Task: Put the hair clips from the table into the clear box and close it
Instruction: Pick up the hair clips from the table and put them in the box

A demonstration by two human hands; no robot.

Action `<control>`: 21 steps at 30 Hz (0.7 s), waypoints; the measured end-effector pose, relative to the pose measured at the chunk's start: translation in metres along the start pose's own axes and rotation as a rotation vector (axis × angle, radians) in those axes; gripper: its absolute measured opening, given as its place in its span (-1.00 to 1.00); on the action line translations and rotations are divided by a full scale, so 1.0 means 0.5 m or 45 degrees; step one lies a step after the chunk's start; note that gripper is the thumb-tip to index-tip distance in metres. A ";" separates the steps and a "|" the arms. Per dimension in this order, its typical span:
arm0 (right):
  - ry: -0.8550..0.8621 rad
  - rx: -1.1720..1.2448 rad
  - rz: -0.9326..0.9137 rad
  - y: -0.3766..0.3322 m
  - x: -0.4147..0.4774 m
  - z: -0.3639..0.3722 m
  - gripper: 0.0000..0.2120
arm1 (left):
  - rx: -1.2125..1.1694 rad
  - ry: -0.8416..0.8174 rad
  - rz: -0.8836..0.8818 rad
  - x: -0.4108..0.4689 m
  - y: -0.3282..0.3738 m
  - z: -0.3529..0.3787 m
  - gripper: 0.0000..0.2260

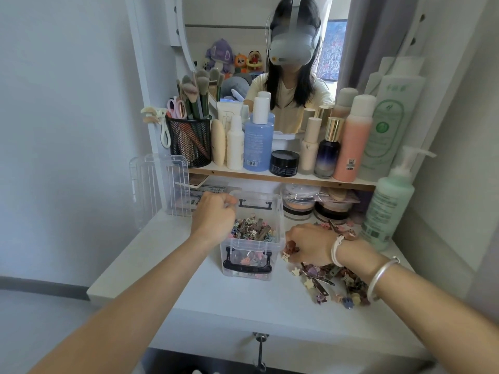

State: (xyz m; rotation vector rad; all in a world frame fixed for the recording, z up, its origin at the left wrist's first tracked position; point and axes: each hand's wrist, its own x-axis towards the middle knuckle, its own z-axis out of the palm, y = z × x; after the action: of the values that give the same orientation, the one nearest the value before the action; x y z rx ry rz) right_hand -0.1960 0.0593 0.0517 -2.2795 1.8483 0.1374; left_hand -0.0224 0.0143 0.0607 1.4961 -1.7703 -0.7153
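- Head view, hands: the left hand (213, 215) is held at the far left corner of the clear box (252, 261), palm down, with the fingers curled loosely together near the rim; whether anything is pinched in them cannot be told.
- The right hand (310, 245) is laid palm down on the table (216, 292) just right of the box, its fingers bent over the near edge of the hair clips (332, 279); a brown clip (291, 247) is seen at the fingertips, but a firm grip on it cannot be confirmed.
- A white band (337, 249) and a silver bangle (383, 276) are worn on the right wrist.
- Surface and room: a white dressing table is shown, with a shelf (283, 178) of bottles and a mesh cup of brushes (190, 141) above it, and a round mirror behind.
- The clear lid (162, 184) is stood upright against the left side of the table, well apart from the box.
- Task things: the box is stood upright and open in the middle of the table, its long axis running away from the camera, one black latch (247, 267) facing the camera and the other at the far wall. It is partly filled with clips.
- The loose clips are spread in a pile right of the box, lying in mixed directions.
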 end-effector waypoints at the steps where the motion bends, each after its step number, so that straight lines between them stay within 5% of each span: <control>1: 0.021 0.012 0.010 0.004 0.003 0.002 -0.88 | -0.002 -0.002 0.001 0.000 0.000 0.000 -0.74; 7: 0.196 0.165 0.050 0.041 0.008 -0.023 -0.85 | 0.013 -0.005 0.001 -0.002 0.001 -0.001 -0.74; 13: 0.496 0.844 -0.095 0.005 0.001 -0.127 -0.81 | 0.033 -0.009 0.000 -0.005 0.003 -0.001 -0.74; 17: 0.403 0.735 -0.251 -0.061 0.014 -0.133 -0.87 | 0.046 -0.020 -0.002 -0.011 0.008 -0.004 -0.76; 21: 0.372 0.679 -0.135 -0.041 0.001 -0.131 -0.72 | 0.039 -0.007 0.007 -0.016 0.007 -0.008 -0.74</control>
State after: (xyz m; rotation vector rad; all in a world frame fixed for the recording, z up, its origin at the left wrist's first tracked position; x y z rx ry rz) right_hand -0.1794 0.0485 0.1174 -2.0782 1.6187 -0.6564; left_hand -0.0206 0.0230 0.0648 1.5104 -1.7957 -0.6931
